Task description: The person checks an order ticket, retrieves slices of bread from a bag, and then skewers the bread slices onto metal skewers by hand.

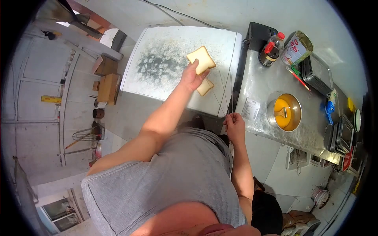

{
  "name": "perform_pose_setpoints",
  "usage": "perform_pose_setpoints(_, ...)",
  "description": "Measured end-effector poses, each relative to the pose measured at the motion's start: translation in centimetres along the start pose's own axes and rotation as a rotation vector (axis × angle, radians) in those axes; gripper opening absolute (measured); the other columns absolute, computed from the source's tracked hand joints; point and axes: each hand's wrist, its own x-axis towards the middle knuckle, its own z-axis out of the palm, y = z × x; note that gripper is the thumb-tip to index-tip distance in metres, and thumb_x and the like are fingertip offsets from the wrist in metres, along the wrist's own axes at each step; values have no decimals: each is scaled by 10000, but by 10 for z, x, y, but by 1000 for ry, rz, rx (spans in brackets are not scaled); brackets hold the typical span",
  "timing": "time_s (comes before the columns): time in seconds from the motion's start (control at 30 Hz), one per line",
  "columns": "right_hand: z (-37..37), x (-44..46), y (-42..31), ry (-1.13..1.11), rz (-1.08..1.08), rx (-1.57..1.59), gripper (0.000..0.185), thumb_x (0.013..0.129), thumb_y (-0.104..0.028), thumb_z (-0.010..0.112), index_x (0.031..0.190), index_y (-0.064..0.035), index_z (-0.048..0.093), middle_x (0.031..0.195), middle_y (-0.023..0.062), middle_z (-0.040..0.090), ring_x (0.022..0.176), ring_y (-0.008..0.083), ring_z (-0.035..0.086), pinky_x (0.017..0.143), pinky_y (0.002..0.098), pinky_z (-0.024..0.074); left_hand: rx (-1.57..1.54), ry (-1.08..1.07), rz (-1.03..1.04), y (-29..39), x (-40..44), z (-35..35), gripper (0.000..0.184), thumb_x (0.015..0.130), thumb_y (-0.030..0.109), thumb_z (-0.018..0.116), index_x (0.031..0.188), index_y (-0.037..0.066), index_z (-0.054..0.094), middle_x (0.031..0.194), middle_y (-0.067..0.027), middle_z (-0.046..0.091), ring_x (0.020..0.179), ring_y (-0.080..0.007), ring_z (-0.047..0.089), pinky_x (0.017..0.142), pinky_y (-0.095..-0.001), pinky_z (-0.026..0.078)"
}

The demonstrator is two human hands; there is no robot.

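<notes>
My left hand (pixel 192 77) is closed on a slice of white bread (pixel 202 59) with a browned crust, thumb on its face, above the worn white surface. Just below its fingers shows a second bread slice (pixel 204 87), partly hidden; whether the hand also grips it I cannot tell. My right hand (pixel 235 126) is closed, fingertips pinched on thin wire-like strands (pixel 225 92) that run up beside the bread. What these strands belong to is not clear. The right hand is near the left edge of the steel table, below the bread.
On the steel table (pixel 256 122) at right stand a metal bowl (pixel 297 112) of yellow liquid with a brush, a red-capped bottle (pixel 271 49), a large can (pixel 295 49) and stacked dark trays (pixel 315 74). The white worn-topped surface (pixel 173 94) is ahead. Cardboard boxes (pixel 108 88) are at left.
</notes>
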Motion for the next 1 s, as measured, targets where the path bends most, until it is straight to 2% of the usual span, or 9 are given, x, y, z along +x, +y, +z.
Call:
perform_pose_setpoints(0.07,0,-1,-4,-16,16,50,156,915,-155,562,916,0,541,669,63,601,477,102,493,437,260,394,8,-17,-9,0,0,-1,300,983,247,459,1247,113,412,1182,-90,525,1024,-244,554,811,-376,521)
perform_pose_setpoints(0.67,-4,-5,-9,-77,89,237,138,915,-141,565,894,-8,535,669,58,590,470,92,461,427,233,365,88,-101,26,-5,-6,4,295,982,245,459,1247,122,414,1148,-83,553,986,-232,577,796,-363,527)
perform_pose_setpoints(0.77,-5,-5,-13,-90,111,272,133,914,-136,565,895,-8,536,679,63,595,472,93,456,425,230,362,97,-58,31,-7,-10,9,294,981,243,462,1243,119,416,1129,-81,562,977,-232,581,792,-362,524)
perform_pose_setpoints(0.9,-6,-5,-11,-104,113,296,127,911,-153,575,886,-34,538,674,48,584,447,76,434,399,211,321,93,-87,10,-8,-6,6,299,981,247,462,1250,126,414,1156,-79,546,1007,-236,566,826,-386,509)
perform_pose_setpoints(1.0,-8,-4,-11,-142,156,362,120,897,-122,587,898,-13,536,687,64,602,476,91,454,423,227,352,76,-84,-15,-10,-5,6,304,980,249,462,1256,131,415,1178,-77,532,1035,-239,552,858,-410,495)
